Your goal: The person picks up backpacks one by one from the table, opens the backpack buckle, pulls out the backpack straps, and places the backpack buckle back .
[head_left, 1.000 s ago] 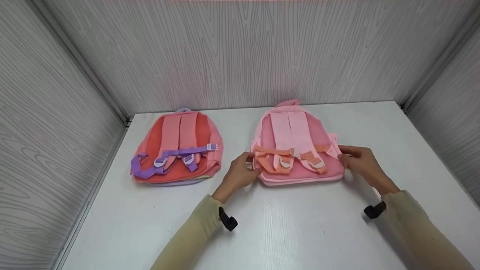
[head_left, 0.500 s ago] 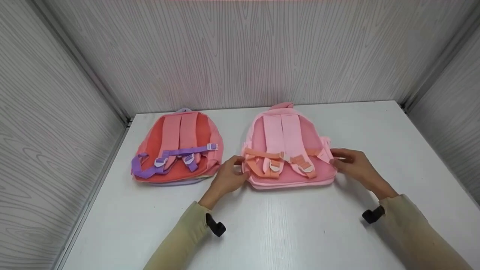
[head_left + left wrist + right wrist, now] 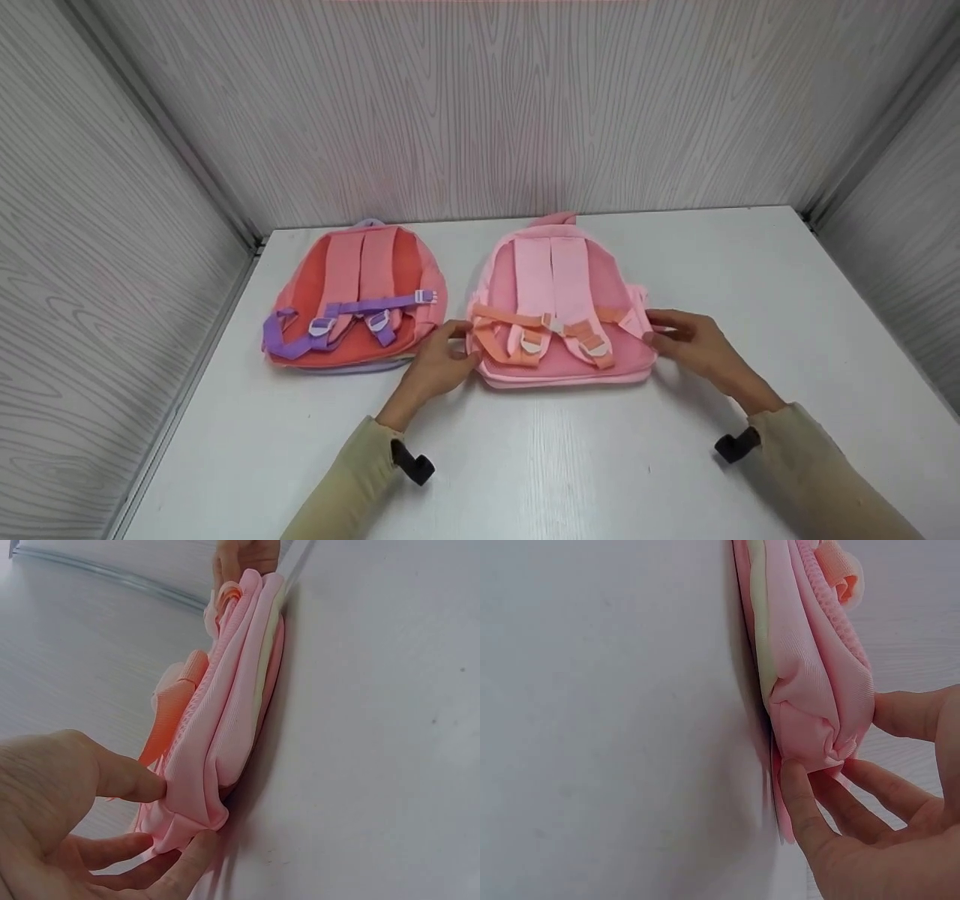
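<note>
A light pink backpack (image 3: 556,300) with orange straps lies on the white table, its strap side up. My left hand (image 3: 437,365) grips its lower left side, thumb and fingers curled about the edge. On the opposite side, my right hand (image 3: 697,346) holds the lower right edge between thumb and fingers. Close up in the left wrist view, the pink fabric (image 3: 206,757) is pinched at the corner. The right wrist view shows the other corner (image 3: 810,720) held likewise. The backpack's front faces down and is hidden.
Just left of the pink one lies a coral-red backpack (image 3: 358,292) with purple straps, also strap side up. The white table (image 3: 570,465) ends at a grey wood-grain back panel (image 3: 480,105). Similar panels stand at both sides.
Both hands have slid the pink backpack leftward and slightly toward the front, bringing it closer to the coral-red backpack. That one has stayed in place.
</note>
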